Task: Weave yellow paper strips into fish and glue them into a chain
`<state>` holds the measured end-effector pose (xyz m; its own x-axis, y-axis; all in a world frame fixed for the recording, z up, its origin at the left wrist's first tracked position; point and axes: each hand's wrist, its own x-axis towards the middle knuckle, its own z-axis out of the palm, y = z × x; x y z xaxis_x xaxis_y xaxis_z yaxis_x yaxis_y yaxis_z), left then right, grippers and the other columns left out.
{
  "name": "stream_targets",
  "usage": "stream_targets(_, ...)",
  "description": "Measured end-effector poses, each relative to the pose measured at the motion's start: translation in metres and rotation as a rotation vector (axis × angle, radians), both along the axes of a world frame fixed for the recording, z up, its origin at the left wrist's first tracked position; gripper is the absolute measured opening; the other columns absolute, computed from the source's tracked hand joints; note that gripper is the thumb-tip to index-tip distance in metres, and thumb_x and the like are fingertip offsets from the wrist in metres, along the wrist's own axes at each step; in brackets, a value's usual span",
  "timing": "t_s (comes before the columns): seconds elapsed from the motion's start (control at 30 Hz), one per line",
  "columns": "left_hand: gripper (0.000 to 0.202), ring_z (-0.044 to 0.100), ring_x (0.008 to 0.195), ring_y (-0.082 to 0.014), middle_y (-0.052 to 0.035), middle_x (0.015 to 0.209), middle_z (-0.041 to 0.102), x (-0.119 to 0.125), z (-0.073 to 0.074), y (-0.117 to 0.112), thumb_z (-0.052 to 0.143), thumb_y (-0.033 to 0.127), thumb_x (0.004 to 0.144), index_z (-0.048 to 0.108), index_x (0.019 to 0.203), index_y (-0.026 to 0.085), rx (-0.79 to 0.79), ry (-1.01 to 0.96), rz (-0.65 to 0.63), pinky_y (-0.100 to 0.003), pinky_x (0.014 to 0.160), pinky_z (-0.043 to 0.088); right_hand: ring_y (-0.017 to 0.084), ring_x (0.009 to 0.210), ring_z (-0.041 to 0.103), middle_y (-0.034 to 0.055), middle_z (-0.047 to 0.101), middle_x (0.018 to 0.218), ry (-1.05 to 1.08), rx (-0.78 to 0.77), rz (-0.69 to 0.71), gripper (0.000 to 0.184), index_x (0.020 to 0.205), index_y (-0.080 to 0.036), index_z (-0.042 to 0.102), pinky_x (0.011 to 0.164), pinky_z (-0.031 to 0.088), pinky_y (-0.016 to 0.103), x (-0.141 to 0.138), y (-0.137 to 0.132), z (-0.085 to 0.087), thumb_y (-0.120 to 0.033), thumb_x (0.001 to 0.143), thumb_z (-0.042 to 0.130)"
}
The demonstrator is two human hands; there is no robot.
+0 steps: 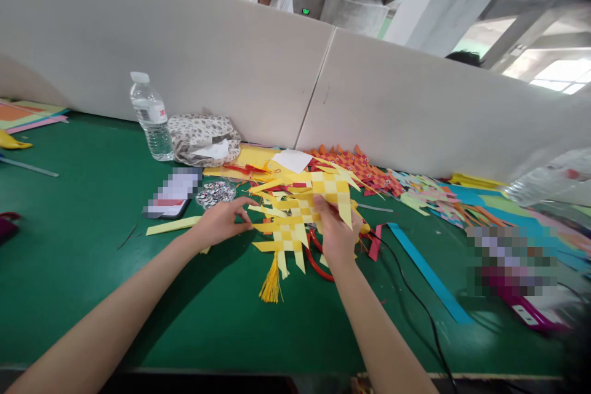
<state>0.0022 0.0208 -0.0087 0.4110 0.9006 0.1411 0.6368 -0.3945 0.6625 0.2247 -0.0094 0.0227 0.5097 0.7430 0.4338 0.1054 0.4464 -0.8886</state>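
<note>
My right hand (340,237) grips a woven paper fish (289,237) in yellow and pale yellow checks, thumb on its upper face. Loose strip ends stick out along its sides, and a yellow tassel (271,280) hangs from the lower end. At the left side of the fish, my left hand (225,220) has its thumb and bent fingers closed at the tip of a yellow paper strip (264,228). Partly hidden under the fish and right hand are red-handled scissors (318,268). A glue gun's yellow body (364,228) shows just behind my right hand.
Behind the fish lie red woven paper pieces (355,166) and paper scraps. A phone (173,194), a bag of googly eyes (215,192), a water bottle (151,117) and a patterned pouch (203,135) stand left. A blue strip (429,274) and black cord (422,301) lie right. A partition (231,68) bounds the back.
</note>
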Motion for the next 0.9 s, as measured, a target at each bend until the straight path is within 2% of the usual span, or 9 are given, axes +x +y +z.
stream_targets(0.13,0.022,0.057,0.063,-0.0166,0.0015,0.085,0.069,-0.011,0.008,0.004,0.047,0.035,0.083,0.059,0.101,0.028,0.187,0.068,0.317,-0.024,0.053,0.032,0.020,0.071,0.067,0.0036,0.072,0.073,-0.021,0.001,-0.015,0.021,0.072,-0.016,0.071,0.066,0.054,0.033,-0.001,0.000,0.000,-0.034,0.061,0.076)
stream_targets(0.27,0.026,0.054,0.056,-0.0174,0.0005,0.069,0.063,-0.010,0.015,0.000,0.037,0.036,0.088,0.058,0.100,0.027,0.183,0.030,0.440,-0.024,0.047,0.027,0.019,0.068,0.065,0.0025,0.071,0.068,0.006,0.019,-0.029,0.022,0.070,-0.016,0.070,0.063,0.053,0.032,-0.001,0.001,0.001,-0.034,0.059,0.077)
stream_targets(0.33,0.027,0.053,0.053,-0.0171,0.0021,0.059,0.058,-0.007,0.014,-0.001,0.037,0.038,0.087,0.058,0.100,0.026,0.161,-0.024,0.437,-0.025,0.046,0.028,0.018,0.067,0.065,0.0025,0.071,0.068,0.047,0.039,-0.024,0.021,0.069,-0.016,0.070,0.063,0.054,0.032,-0.001,0.001,0.003,-0.034,0.058,0.077)
stream_targets(0.4,0.026,0.055,0.055,-0.0165,0.0020,0.063,0.060,-0.005,0.010,0.001,0.041,0.036,0.085,0.056,0.105,0.025,0.168,-0.145,0.418,-0.025,0.048,0.034,0.018,0.068,0.065,0.0024,0.071,0.070,0.072,0.061,-0.020,0.021,0.069,-0.017,0.070,0.064,0.054,0.031,-0.002,0.002,0.008,-0.033,0.058,0.078)
stream_targets(0.5,0.042,0.060,0.078,-0.0177,-0.0040,0.105,0.063,-0.005,0.005,0.005,0.050,0.022,0.076,0.049,0.118,0.025,0.267,-0.347,0.391,-0.026,0.058,0.044,0.018,0.069,0.065,0.0017,0.071,0.070,0.034,0.107,-0.025,0.019,0.069,-0.018,0.070,0.064,0.054,0.031,-0.004,0.003,0.020,-0.032,0.059,0.077)
stream_targets(0.57,0.042,0.058,0.091,-0.0193,-0.0038,0.116,0.059,-0.006,0.004,0.005,0.047,0.010,0.067,0.058,0.105,0.024,0.354,-0.389,0.356,-0.029,0.066,0.046,0.018,0.068,0.065,0.0011,0.070,0.068,-0.022,0.129,-0.032,0.019,0.070,-0.018,0.070,0.064,0.054,0.032,-0.006,0.005,0.028,-0.033,0.061,0.076)
stream_targets(0.63,0.031,0.060,0.086,-0.0188,-0.0017,0.093,0.067,-0.006,0.005,0.002,0.040,0.004,0.060,0.064,0.070,0.021,0.391,-0.388,0.285,-0.030,0.072,0.046,0.018,0.067,0.064,0.0008,0.069,0.067,-0.063,0.148,-0.029,0.019,0.069,-0.017,0.070,0.063,0.054,0.033,-0.009,0.007,0.036,-0.034,0.062,0.075)
stream_targets(0.7,0.028,0.061,0.073,-0.0176,-0.0005,0.066,0.065,-0.005,0.006,-0.003,0.036,0.004,0.059,0.056,0.047,0.020,0.365,-0.390,0.211,-0.030,0.071,0.046,0.017,0.067,0.064,0.0006,0.068,0.065,-0.081,0.164,-0.017,0.019,0.069,-0.017,0.070,0.063,0.054,0.032,-0.013,0.009,0.044,-0.034,0.062,0.075)
stream_targets(0.9,0.027,0.062,0.074,-0.0184,-0.0018,0.075,0.069,0.003,0.011,-0.014,0.043,0.025,0.081,0.067,0.071,0.019,0.214,-0.396,0.212,-0.028,0.068,0.046,0.018,0.071,0.064,0.0002,0.067,0.066,-0.091,0.190,-0.049,0.018,0.067,-0.018,0.068,0.063,0.055,0.032,-0.023,0.012,0.060,-0.035,0.065,0.073)
